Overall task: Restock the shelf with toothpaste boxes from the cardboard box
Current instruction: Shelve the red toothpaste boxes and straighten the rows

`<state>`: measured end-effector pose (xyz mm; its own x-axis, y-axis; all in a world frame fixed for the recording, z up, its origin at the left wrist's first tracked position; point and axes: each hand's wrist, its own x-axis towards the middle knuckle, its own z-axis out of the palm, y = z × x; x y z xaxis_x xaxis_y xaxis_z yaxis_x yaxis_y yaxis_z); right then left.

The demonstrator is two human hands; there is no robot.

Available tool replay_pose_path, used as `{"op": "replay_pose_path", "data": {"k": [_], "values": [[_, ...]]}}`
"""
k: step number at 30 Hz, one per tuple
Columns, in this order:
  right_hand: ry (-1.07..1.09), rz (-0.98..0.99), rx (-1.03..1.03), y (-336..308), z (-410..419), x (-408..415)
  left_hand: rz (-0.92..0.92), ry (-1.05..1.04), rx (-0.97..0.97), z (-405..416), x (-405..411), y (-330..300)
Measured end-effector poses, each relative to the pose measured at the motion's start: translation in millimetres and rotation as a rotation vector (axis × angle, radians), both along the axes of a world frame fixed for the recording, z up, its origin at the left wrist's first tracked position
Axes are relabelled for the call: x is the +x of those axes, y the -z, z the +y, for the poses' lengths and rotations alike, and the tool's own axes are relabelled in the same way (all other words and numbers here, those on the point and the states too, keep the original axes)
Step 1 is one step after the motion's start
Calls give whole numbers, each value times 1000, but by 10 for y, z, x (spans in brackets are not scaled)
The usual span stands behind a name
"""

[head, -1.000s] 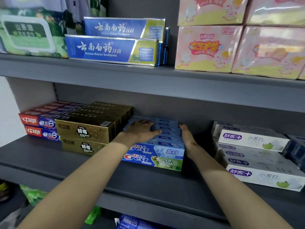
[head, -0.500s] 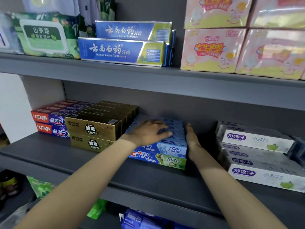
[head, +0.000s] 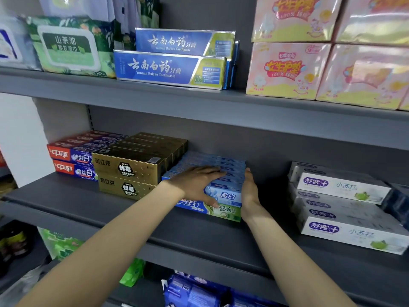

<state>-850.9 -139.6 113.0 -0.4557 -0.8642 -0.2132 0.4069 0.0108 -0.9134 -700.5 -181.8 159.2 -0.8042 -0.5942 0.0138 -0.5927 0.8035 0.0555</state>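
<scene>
Middle shelf (head: 199, 235), landmark: blue toothpaste boxes (head: 223, 191). Left of them, gold boxes (head: 130, 171), touching. Left hand (head: 194, 185) flat on top, fingers straight, thumb down the front. Right hand (head: 250, 191) flat against right end, fingers together. Right, apart: white boxes (head: 340, 189).

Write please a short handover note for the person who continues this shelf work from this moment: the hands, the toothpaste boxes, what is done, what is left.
Left hand: flat on top of the blue Crest boxes, thumb down the front face.
Right hand: straight fingers pressed against the stack's right end.
The Crest boxes sit two high on the middle shelf, right beside the gold boxes; a gap separates them from the white boxes.
Done: this stack is on the shelf, now being squared up.
Left: let go and fetch more. The cardboard box is not in view.
</scene>
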Motion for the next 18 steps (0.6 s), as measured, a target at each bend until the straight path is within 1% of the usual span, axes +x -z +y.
{"op": "replay_pose_path", "data": {"k": [5,10,14,18], "values": [[-23,33,-38,-2,51,-21,-7,12,-50,4,15,43],[-6,33,-29,-52,67,13,-5,52,-35,-52,29,19],[38,29,-2,-53,75,64,-11,83,-25,-90,43,44],[152,43,35,-110,87,133,-12,102,-22,-118,65,49]]}}
